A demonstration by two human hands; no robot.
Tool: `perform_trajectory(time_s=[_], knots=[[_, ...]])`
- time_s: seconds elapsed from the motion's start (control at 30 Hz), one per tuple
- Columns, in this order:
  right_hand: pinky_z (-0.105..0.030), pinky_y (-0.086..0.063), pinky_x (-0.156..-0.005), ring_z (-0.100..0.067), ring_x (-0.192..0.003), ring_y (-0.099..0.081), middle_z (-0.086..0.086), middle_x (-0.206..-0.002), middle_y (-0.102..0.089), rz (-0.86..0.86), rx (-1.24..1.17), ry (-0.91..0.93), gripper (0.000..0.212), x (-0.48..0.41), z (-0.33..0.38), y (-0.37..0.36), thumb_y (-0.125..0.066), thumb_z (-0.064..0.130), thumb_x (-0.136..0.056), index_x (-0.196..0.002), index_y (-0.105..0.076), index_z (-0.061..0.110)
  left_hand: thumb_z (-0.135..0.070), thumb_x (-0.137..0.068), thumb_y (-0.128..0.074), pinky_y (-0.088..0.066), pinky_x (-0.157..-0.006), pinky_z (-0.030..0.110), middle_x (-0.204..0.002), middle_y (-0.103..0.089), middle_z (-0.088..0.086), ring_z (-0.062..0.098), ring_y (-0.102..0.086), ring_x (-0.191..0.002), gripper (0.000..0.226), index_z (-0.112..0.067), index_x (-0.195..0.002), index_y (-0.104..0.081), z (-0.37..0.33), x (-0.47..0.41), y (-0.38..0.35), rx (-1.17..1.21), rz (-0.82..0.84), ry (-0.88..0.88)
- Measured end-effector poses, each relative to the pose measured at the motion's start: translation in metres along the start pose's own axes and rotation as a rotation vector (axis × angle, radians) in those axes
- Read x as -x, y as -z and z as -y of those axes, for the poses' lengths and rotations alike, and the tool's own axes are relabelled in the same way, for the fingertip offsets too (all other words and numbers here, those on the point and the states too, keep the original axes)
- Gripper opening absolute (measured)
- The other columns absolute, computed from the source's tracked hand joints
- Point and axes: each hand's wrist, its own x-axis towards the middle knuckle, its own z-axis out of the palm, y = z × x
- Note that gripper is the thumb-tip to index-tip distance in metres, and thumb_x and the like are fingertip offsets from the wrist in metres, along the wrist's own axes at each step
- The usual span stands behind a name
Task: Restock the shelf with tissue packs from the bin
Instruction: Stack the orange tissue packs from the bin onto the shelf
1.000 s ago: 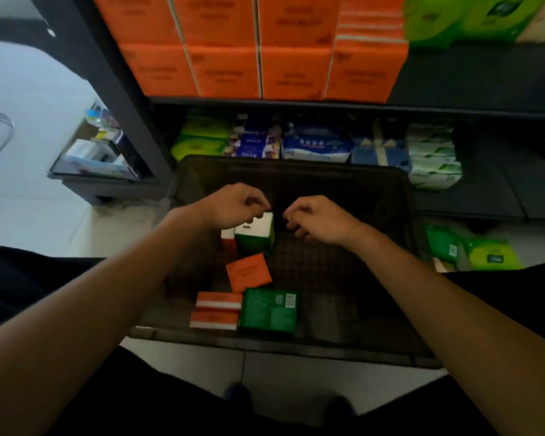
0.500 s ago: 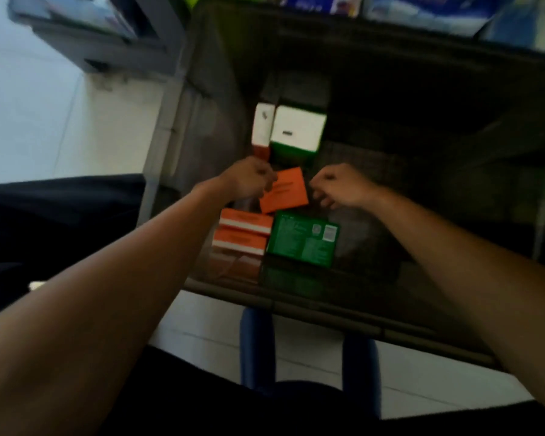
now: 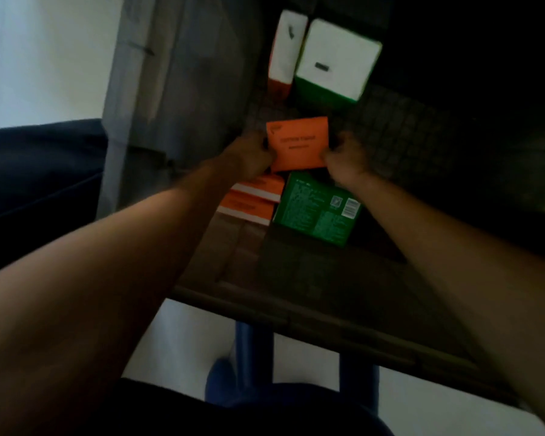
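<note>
Closing in with the right hand [image 3: 343,162] opposite the left hand [image 3: 249,155], clamping fingers [image 3: 326,158] of both on opposite side edges of the flat orange tissue pack [image 3: 298,143], keeping it level for lifting, low inside the dark plastic bin [image 3: 280,316], just far of the green printed pack [image 3: 315,209].

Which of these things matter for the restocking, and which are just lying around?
Part of the job:
- orange pack, gripped by left hand and right hand
- bin
- flat green pack
- stacked orange packs
- upright green-and-white pack
- upright orange-and-white pack

Just there:
- pale floor
- dark cloth at left
</note>
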Motion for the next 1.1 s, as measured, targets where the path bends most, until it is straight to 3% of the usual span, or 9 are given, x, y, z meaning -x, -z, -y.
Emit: perform_trajectory(time_s=[0.13,0.27,0.37,0.57,0.67,0.87,0.93,1.0,1.1], knots=[[-0.031,-0.051,-0.077,-0.024,-0.095,-0.063,-0.01,-0.115,-0.065,0.022,-0.101,-0.037,0.034,0.001,0.004,0.0,-0.059,0.022,-0.088,-0.121,-0.057,0.014,-0.034,-0.061,-0.056,-0.053,-0.088,0.045,-0.115,-0.063,0.014,0.028,-0.063,-0.101,0.07,-0.011,-0.127,-0.053,0.024,-0.028,-0.013,0.183,0.004,0.012],[-0.043,-0.054,-0.08,-0.03,-0.087,-0.063,-0.014,-0.097,-0.062,0.08,-0.14,-0.084,0.017,0.016,0.018,0.009,-0.054,0.028,-0.092,-0.101,-0.058,0.014,-0.014,-0.088,-0.056,-0.048,-0.09,0.034,-0.119,-0.059,0.011,0.025,-0.058,-0.106,0.045,-0.006,-0.132,-0.047,0.003,0.003,-0.003,0.288,-0.07,0.014],[-0.039,-0.051,-0.076,-0.028,-0.087,-0.059,-0.013,-0.096,-0.058,0.083,-0.119,-0.069,0.022,0.033,0.028,0.017,-0.051,0.027,-0.095,-0.106,-0.06,0.009,-0.018,-0.087,-0.057,-0.048,-0.081,0.031,-0.117,-0.061,0.017,0.029,-0.059,-0.104,0.041,-0.001,-0.124,-0.054,-0.006,0.026,0.009,0.276,-0.099,-0.008],[-0.03,-0.052,-0.059,-0.022,-0.07,-0.06,-0.012,-0.089,-0.062,0.112,-0.038,0.054,0.016,0.076,0.05,0.038,-0.054,0.02,-0.093,-0.095,-0.065,0.008,-0.005,-0.085,-0.048,-0.033,-0.038,0.012,-0.076,-0.055,0.016,0.031,-0.057,-0.073,0.021,0.009,-0.087,-0.064,-0.029,0.082,0.033,0.072,-0.103,-0.049],[-0.03,-0.054,-0.065,-0.022,-0.069,-0.062,-0.014,-0.089,-0.063,0.153,-0.056,0.083,0.013,0.101,0.057,0.054,-0.055,0.017,-0.092,-0.098,-0.063,0.007,-0.008,-0.081,-0.045,-0.035,-0.035,0.018,-0.056,-0.051,0.01,0.027,-0.052,-0.051,0.023,-0.003,-0.061,-0.055,-0.038,0.106,0.039,0.031,-0.135,-0.036],[-0.033,-0.054,-0.067,-0.021,-0.071,-0.062,-0.013,-0.089,-0.063,0.076,-0.111,0.219,0.012,0.151,0.072,0.094,-0.057,0.01,-0.09,-0.079,-0.055,0.013,-0.005,-0.093,-0.04,-0.043,-0.039,0.02,-0.068,-0.057,0.015,0.019,-0.055,-0.048,0.024,-0.002,-0.077,-0.057,-0.069,0.156,0.053,0.006,-0.151,-0.101],[-0.038,-0.055,-0.076,-0.026,-0.086,-0.065,-0.014,-0.099,-0.063,0.018,-0.143,0.278,0.005,0.166,0.076,0.109,-0.061,0.01,-0.088,-0.091,-0.058,0.012,-0.002,-0.093,-0.04,-0.046,-0.045,0.024,-0.073,-0.056,0.014,0.02,-0.053,-0.055,0.024,-0.006,-0.074,-0.053,-0.085,0.174,0.059,0.023,-0.187,-0.151],[-0.038,-0.055,-0.076,-0.028,-0.096,-0.065,-0.014,-0.109,-0.064,-0.023,-0.207,0.315,0.031,0.179,0.078,0.125,-0.063,0.01,-0.086,-0.117,-0.056,0.009,-0.003,-0.094,-0.038,-0.045,-0.042,0.021,-0.071,-0.056,0.012,0.018,-0.052,-0.054,0.028,-0.008,-0.071,-0.052,-0.101,0.194,0.064,0.076,-0.231,-0.201],[-0.034,-0.053,-0.079,-0.023,-0.099,-0.064,-0.009,-0.108,-0.066,-0.062,-0.312,0.378,0.031,0.201,0.081,0.15,-0.061,0.009,-0.088,-0.119,-0.061,0.009,-0.019,-0.1,-0.038,-0.044,-0.052,0.022,-0.076,-0.058,0.006,0.015,-0.057,-0.06,0.029,-0.013,-0.078,-0.056,-0.13,0.221,0.068,0.183,-0.253,-0.275]])
